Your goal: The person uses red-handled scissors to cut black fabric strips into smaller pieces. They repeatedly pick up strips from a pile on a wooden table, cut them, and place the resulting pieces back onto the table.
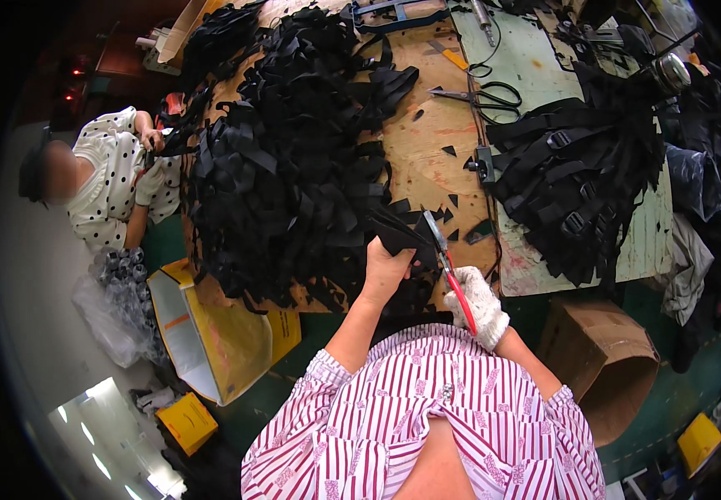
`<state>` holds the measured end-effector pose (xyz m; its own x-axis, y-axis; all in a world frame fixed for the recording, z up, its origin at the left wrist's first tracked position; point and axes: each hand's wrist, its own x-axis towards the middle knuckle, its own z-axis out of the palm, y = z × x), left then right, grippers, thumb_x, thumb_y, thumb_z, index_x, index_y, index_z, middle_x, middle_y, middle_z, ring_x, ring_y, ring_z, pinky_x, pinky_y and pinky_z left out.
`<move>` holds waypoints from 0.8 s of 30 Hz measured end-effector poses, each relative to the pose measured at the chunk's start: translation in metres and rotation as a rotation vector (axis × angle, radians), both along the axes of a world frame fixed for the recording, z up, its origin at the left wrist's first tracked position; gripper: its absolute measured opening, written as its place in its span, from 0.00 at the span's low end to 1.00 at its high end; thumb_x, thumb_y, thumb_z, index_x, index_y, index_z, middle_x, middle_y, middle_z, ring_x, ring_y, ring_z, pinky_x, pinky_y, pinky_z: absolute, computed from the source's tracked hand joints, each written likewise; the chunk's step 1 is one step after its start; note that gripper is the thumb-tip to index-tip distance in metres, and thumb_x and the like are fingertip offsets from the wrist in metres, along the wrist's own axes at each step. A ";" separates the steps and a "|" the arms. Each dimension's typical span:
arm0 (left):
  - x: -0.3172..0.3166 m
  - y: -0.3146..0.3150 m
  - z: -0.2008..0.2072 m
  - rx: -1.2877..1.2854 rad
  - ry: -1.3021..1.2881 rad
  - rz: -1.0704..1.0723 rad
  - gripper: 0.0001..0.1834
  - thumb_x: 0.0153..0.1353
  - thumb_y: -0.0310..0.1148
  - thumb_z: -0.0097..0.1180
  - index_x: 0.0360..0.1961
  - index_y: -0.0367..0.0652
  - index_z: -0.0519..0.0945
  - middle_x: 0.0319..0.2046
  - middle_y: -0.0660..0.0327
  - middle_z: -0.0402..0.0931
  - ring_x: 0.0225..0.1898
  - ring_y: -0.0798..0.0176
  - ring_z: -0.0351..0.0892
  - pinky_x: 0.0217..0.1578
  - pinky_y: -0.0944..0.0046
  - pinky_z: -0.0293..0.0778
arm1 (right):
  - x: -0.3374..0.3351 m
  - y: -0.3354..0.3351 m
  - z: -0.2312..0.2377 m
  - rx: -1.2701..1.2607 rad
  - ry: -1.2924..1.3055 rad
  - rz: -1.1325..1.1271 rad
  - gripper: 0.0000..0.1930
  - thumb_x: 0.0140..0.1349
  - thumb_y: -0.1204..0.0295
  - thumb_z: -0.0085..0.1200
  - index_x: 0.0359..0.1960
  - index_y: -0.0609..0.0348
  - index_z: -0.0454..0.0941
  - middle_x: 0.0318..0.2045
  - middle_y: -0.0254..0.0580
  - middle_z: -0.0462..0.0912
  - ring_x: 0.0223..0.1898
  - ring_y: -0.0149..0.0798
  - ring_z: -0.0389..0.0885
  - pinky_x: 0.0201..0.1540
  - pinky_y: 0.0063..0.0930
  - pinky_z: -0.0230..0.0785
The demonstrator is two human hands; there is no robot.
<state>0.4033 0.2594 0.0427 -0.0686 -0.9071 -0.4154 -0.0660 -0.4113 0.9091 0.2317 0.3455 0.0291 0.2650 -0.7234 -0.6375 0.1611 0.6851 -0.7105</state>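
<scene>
My bare left hand (387, 268) is closed on the end of a black webbing strap (395, 232), over the near edge of the table. In a white knit glove, my right hand (479, 305) grips red-handled scissors (459, 290), their blades pointing away from me beside the strap. Whether the blades touch the strap I cannot tell. A big heap of black straps (277, 167) lies just beyond and left of my left hand. Small dark offcuts (454, 200) are scattered on the wood past the scissors.
To the right, straps with buckles (577, 183) cover a pale green board (535, 258). Black-handled scissors (493, 102) and a yellow-handled cutter (452, 57) lie farther back. At left a co-worker (110, 167) handles straps. A yellow box (235, 333) and a cardboard box (602, 350) stand below the table.
</scene>
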 end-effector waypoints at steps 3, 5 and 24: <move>0.007 0.004 -0.005 -0.014 -0.007 -0.034 0.04 0.55 0.19 0.51 0.30 0.34 0.77 0.18 0.62 0.75 0.12 0.76 0.67 0.12 0.77 0.60 | 0.003 0.002 -0.009 -0.038 -0.015 -0.020 0.20 0.57 0.69 0.57 0.46 0.61 0.63 0.23 0.33 0.71 0.18 0.23 0.66 0.22 0.19 0.64; 0.006 0.010 0.001 0.013 -0.029 -0.094 0.04 0.54 0.19 0.51 0.30 0.34 0.77 0.18 0.62 0.75 0.12 0.76 0.67 0.12 0.77 0.61 | 0.007 0.007 -0.020 -0.112 -0.026 -0.055 0.19 0.56 0.71 0.56 0.46 0.60 0.63 0.22 0.33 0.70 0.15 0.24 0.66 0.18 0.19 0.63; 0.011 0.038 0.004 0.044 -0.086 -0.615 0.19 0.46 0.25 0.65 0.40 0.33 0.74 0.34 0.60 0.77 0.39 0.64 0.76 0.44 0.66 0.70 | -0.005 -0.020 0.000 -0.178 0.168 -0.093 0.27 0.50 0.75 0.62 0.50 0.62 0.61 0.34 0.35 0.69 0.35 0.27 0.68 0.38 0.22 0.67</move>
<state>0.4142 0.2969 0.0469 -0.5378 -0.6940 -0.4786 -0.3750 -0.3115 0.8731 0.2269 0.3257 0.0295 0.0931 -0.8446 -0.5272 0.0869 0.5344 -0.8408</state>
